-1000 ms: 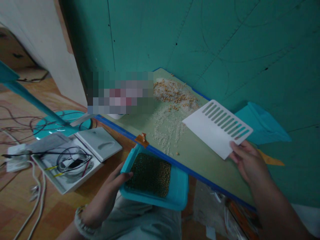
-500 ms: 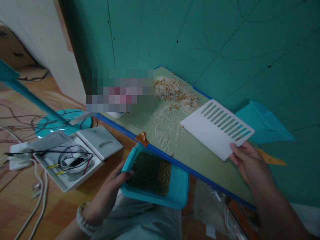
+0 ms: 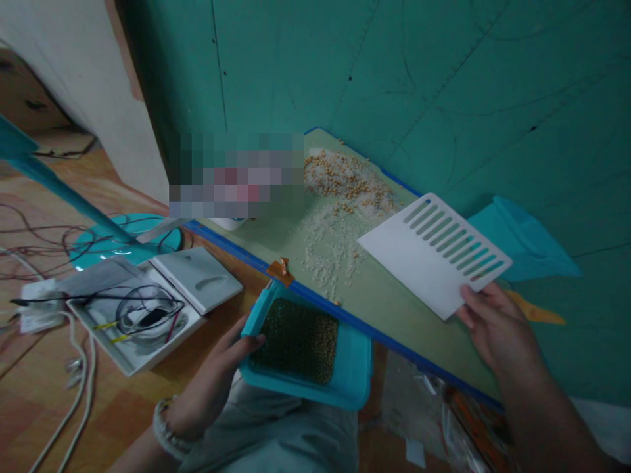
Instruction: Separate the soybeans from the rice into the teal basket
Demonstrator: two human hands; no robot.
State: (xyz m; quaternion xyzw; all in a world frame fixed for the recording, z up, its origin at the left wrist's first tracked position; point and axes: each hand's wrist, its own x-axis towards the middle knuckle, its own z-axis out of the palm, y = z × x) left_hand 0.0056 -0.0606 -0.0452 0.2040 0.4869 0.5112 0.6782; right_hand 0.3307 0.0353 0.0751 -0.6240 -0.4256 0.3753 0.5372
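Going by the table (image 3: 384, 295): closest in, below its near edge, there's a teal tub (image 3: 355, 380) above the person's lap. Left hand (image 3: 214, 378) has it gripped at the left side, thumb over the rim. Inside is a decent layer of round beans (image 3: 323, 348); the left part looks dark, can't tell if that's shadow.

Over the table's right half, the right hand (image 3: 497, 322) pinches a white slotted scraper (image 3: 411, 266) by one corner. Can't tell if its far edge touches the surface.

Mid-table: a thin scatter of white grains (image 3: 328, 246), with a few loose beans. Toward the table's far end sits the main heap (image 3: 345, 177), beans and white grains all mixed up.

Progress-wise I'd say partway at best: there's a batch of beans in the tub, but the heap looks unsorted, the scatter's ungathered, and nothing sits on the scraper that I can see.
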